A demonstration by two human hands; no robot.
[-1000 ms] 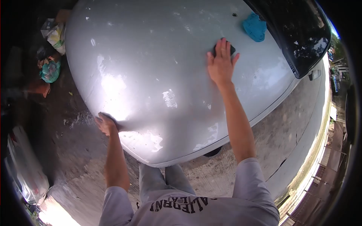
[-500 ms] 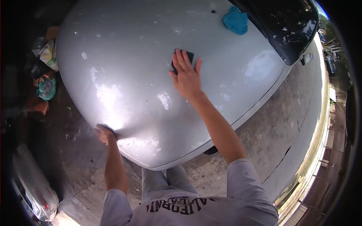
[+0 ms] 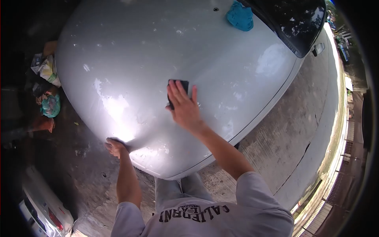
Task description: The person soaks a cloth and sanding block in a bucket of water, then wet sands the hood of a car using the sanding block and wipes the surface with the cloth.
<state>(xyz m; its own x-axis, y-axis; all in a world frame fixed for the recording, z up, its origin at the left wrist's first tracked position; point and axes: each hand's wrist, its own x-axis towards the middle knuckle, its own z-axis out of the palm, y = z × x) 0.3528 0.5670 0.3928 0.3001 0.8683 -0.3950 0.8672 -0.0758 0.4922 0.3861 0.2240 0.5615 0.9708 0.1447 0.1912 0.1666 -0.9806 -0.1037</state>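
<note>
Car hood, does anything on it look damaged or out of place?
Yes. The silver hood has pale, patchy blotches, mostly near its front edge and around the right hand, which presses a dark pad flat; the finish looks worn. A blue cloth lies crumpled near the windshield. The left hand grips the hood's edge.

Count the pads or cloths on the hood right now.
2. A dark pad lies flat under the right hand mid-hood; a blue cloth sits bunched near the windshield. The left hand grips the hood edge, possibly hiding something.
</note>
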